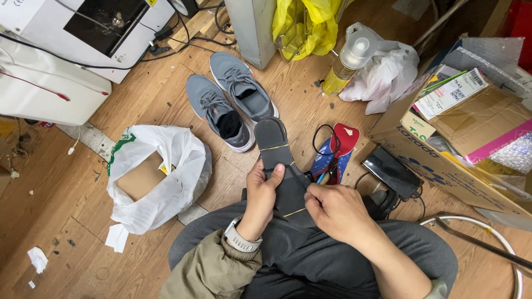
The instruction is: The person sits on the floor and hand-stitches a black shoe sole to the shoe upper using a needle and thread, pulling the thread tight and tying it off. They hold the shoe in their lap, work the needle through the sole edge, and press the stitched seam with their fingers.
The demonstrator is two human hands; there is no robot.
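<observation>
Grey insole [277, 152] is held over the lap, long axis running far-to-near, gripped at mid-length by the closed left hand [260, 191], while its near right edge is pinched by the right hand [332, 207]; grey shoes [230, 102] lie farther off.

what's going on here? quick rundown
A person sits on a wooden floor holding a dark grey insole over their lap. The left hand grips its edge, thumb on top; the right hand pinches near its lower end, by a yellow line across it. A pair of grey sneakers sits just beyond, a red-and-blue insole lies to the right, and a white plastic bag with a brown box lies left.
</observation>
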